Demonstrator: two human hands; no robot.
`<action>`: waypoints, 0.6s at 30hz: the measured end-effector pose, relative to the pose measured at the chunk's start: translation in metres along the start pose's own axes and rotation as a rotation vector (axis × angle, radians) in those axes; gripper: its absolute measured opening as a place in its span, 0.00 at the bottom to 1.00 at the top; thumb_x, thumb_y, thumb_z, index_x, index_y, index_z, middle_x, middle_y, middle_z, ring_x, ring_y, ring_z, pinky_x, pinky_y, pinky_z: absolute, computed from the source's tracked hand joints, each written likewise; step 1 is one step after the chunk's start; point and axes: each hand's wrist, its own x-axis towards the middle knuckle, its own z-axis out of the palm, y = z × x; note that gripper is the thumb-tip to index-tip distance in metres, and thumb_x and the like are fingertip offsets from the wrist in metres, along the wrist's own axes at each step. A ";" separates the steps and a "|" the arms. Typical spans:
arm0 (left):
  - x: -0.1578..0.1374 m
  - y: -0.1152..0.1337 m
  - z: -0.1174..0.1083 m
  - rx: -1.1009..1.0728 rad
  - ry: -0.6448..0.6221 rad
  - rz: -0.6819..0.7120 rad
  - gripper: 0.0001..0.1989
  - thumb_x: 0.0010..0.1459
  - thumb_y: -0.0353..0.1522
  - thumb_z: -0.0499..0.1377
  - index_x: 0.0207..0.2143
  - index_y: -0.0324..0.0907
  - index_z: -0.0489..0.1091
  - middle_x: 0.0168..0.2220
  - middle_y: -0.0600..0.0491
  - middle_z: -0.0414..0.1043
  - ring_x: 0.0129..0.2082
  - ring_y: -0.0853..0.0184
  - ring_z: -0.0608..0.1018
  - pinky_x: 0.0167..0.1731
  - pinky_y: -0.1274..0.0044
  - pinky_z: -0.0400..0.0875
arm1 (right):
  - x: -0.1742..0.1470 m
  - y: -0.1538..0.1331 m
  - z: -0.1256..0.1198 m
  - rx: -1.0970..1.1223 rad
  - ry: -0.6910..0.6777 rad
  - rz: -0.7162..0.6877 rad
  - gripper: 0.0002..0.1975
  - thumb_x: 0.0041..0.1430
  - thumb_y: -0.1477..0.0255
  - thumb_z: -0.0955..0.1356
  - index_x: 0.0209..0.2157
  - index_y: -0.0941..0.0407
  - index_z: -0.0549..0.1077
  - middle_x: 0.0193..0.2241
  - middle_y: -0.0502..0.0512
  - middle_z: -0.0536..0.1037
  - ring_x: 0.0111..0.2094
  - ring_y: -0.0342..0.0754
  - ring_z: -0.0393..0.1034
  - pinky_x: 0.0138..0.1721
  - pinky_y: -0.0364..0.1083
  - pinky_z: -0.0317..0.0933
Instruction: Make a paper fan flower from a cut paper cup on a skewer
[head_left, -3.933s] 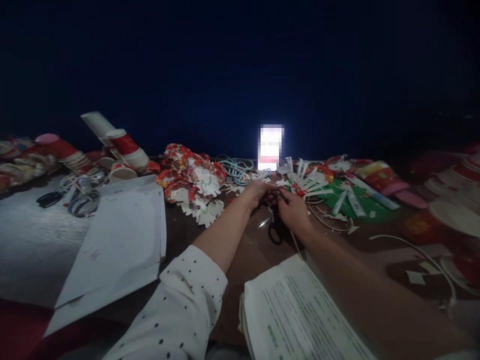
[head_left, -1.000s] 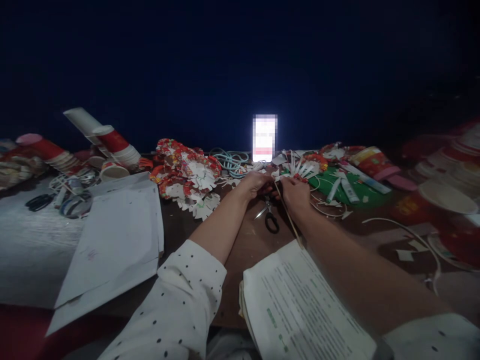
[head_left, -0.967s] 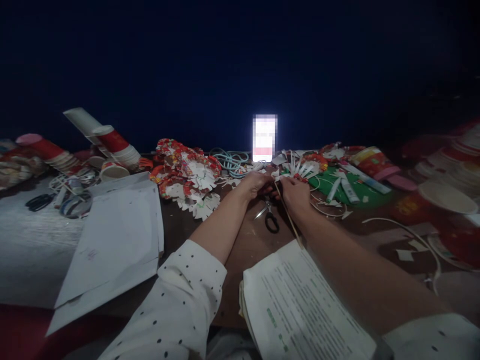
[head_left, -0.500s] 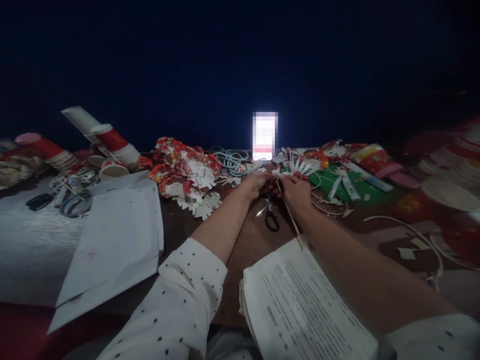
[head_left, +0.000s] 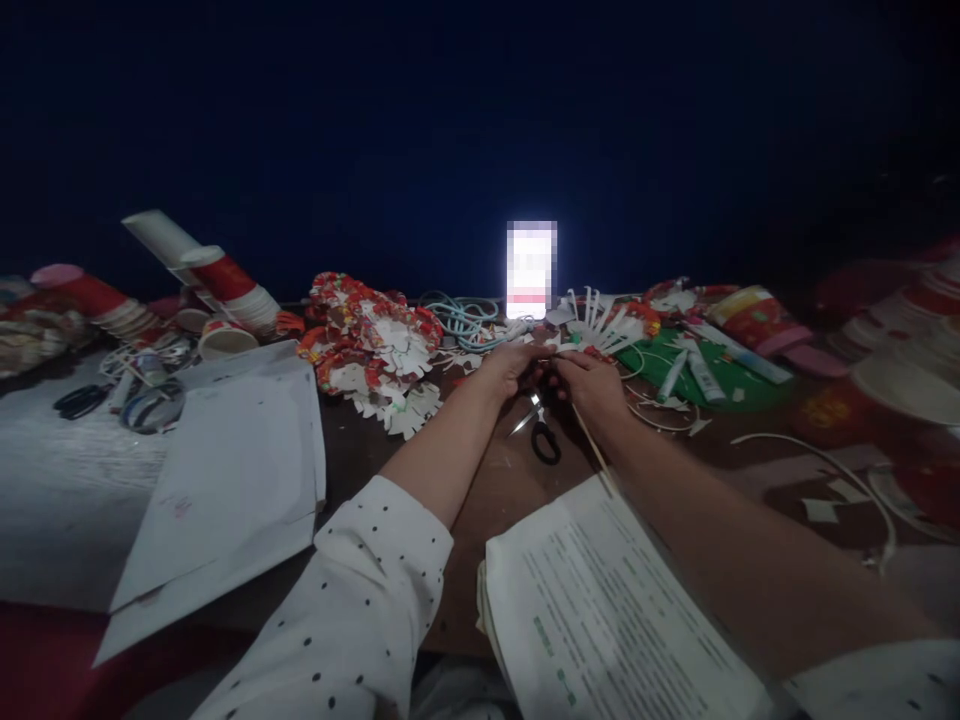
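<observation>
Head view: stacked red paper cups [head_left: 225,283] lie tipped on their sides at the bench's [head_left: 495,490] far left, with one open cup [head_left: 223,340] beside them; what is in them cannot be seen. At mid-bench the left hand [head_left: 510,364] and right hand [head_left: 590,380] meet fingertip to fingertip, both closed in a pinch on a thin pale strip [head_left: 592,450] that trails back along the right forearm toward the near edge. Black-handled scissors [head_left: 541,430] lie just beneath the hands. A heap of red and white paper cutouts [head_left: 375,345] sits to the left, a lit phone [head_left: 531,270] stands at the far edge, a green sheet [head_left: 690,375] carries glue tubes at right. Printed pages [head_left: 600,610] lie at the near edge.
</observation>
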 end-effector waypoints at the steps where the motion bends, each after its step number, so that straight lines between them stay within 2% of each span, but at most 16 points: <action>1: 0.000 0.000 0.000 -0.003 -0.007 -0.002 0.07 0.55 0.28 0.68 0.30 0.36 0.72 0.19 0.56 0.69 0.16 0.78 0.68 0.18 0.87 0.61 | 0.001 0.001 0.000 -0.004 0.002 -0.003 0.05 0.46 0.72 0.69 0.24 0.57 0.78 0.15 0.44 0.71 0.15 0.38 0.60 0.15 0.38 0.53; 5: -0.001 0.002 -0.002 -0.041 -0.020 -0.013 0.08 0.57 0.31 0.67 0.30 0.37 0.72 0.21 0.56 0.70 0.17 0.78 0.69 0.18 0.87 0.63 | 0.004 0.003 -0.001 -0.001 0.004 -0.005 0.05 0.47 0.71 0.69 0.23 0.57 0.77 0.15 0.45 0.71 0.14 0.39 0.58 0.14 0.39 0.51; 8: -0.002 0.004 -0.003 -0.052 -0.020 -0.016 0.06 0.60 0.28 0.63 0.30 0.36 0.72 0.20 0.56 0.70 0.16 0.78 0.69 0.18 0.87 0.65 | 0.007 0.005 -0.002 0.017 0.022 0.017 0.05 0.48 0.70 0.69 0.24 0.56 0.76 0.15 0.45 0.70 0.15 0.40 0.58 0.14 0.39 0.51; 12: -0.001 0.002 -0.004 -0.012 -0.026 0.024 0.05 0.55 0.24 0.65 0.29 0.36 0.71 0.21 0.54 0.72 0.18 0.77 0.72 0.19 0.87 0.65 | 0.008 0.006 -0.002 0.009 0.005 -0.010 0.05 0.49 0.70 0.68 0.23 0.55 0.75 0.15 0.44 0.69 0.16 0.40 0.59 0.15 0.39 0.51; 15: 0.001 -0.001 -0.002 0.011 -0.009 0.057 0.08 0.53 0.26 0.68 0.27 0.36 0.71 0.22 0.54 0.73 0.18 0.77 0.72 0.19 0.87 0.64 | 0.007 0.004 -0.002 -0.025 0.011 -0.042 0.06 0.49 0.69 0.68 0.23 0.55 0.75 0.14 0.44 0.67 0.15 0.40 0.57 0.15 0.40 0.51; 18: 0.002 -0.003 0.000 0.039 0.011 0.051 0.08 0.56 0.28 0.67 0.26 0.37 0.71 0.22 0.55 0.72 0.18 0.77 0.70 0.19 0.86 0.63 | 0.004 0.002 -0.003 -0.076 0.031 -0.062 0.07 0.50 0.68 0.67 0.22 0.55 0.74 0.14 0.44 0.67 0.14 0.40 0.57 0.15 0.40 0.51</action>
